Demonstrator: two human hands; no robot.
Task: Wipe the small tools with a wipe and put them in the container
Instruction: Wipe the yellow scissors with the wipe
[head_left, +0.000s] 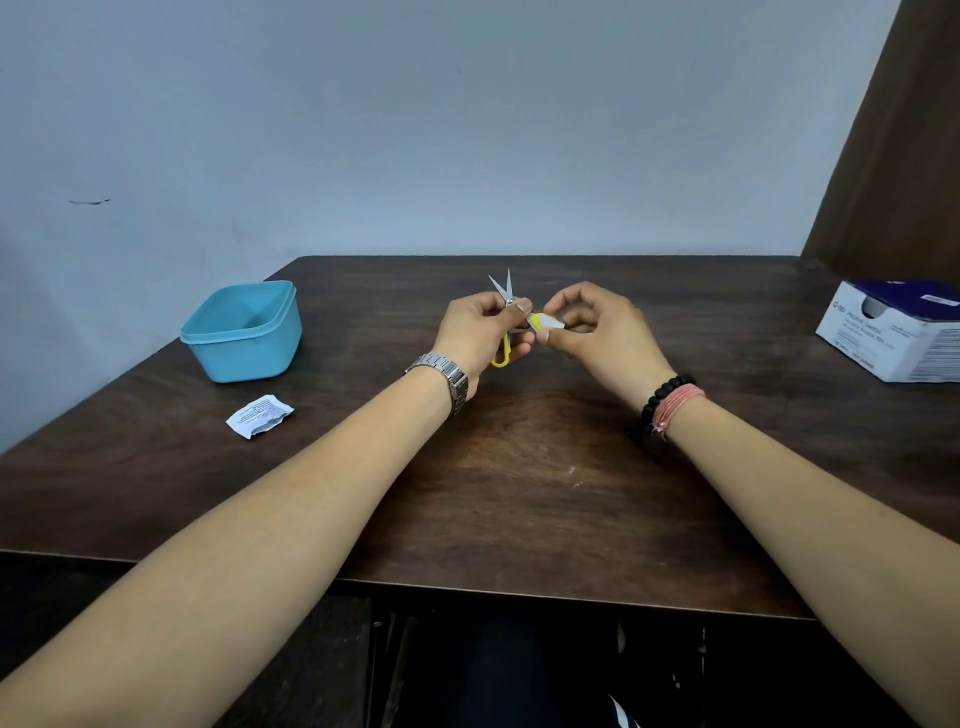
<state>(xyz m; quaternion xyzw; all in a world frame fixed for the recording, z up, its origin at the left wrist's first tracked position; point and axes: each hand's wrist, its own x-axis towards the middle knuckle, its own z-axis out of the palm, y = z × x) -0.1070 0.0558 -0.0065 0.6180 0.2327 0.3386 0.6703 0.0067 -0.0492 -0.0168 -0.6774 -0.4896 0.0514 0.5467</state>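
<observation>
- One pair of scissors (506, 304)
- One wipe (546, 323)
- One blue container (244, 332)
- One torn white packet (258, 415)
- One cardboard box (893, 332)
- One table (519, 467)
- Two hands: left hand (475, 332), right hand (597, 327)
- One wristwatch (447, 379)
- Two bracelets (670, 402)

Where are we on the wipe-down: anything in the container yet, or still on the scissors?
Done: a wipe packet lies torn open on the table. In hand: the left hand holds the small yellow-handled scissors, blades up and apart, while the right hand pinches a folded wipe against their handle. Left: the blue container looks empty, so the scissors still have to go in. No other tools show.
</observation>
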